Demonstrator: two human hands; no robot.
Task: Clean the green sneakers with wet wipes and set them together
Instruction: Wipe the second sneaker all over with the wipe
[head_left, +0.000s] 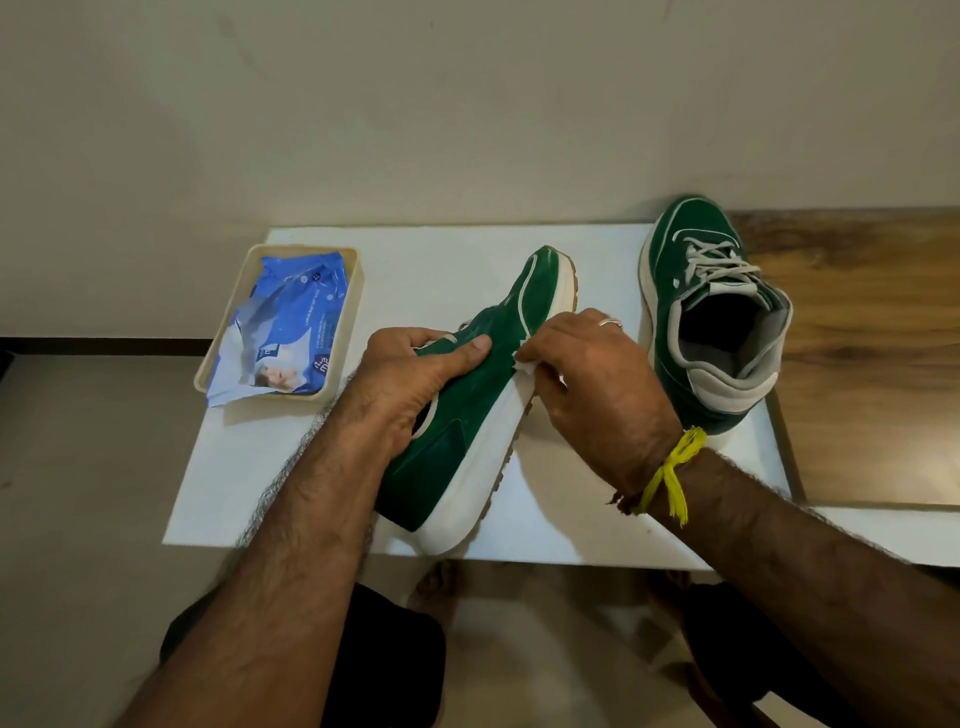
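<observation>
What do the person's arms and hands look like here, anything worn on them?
Both forearms are bare and hairy, with no sleeves in view. The right hand has a silver ring on one finger, and a frayed yellow thread is knotted round the right wrist beside a thinner dark band. The left hand and its wrist show nothing worn.

Left hand curled in grip, thumb stretched forward. Right hand pinched, fingers bent, knuckles up. Forearms converged.
</observation>
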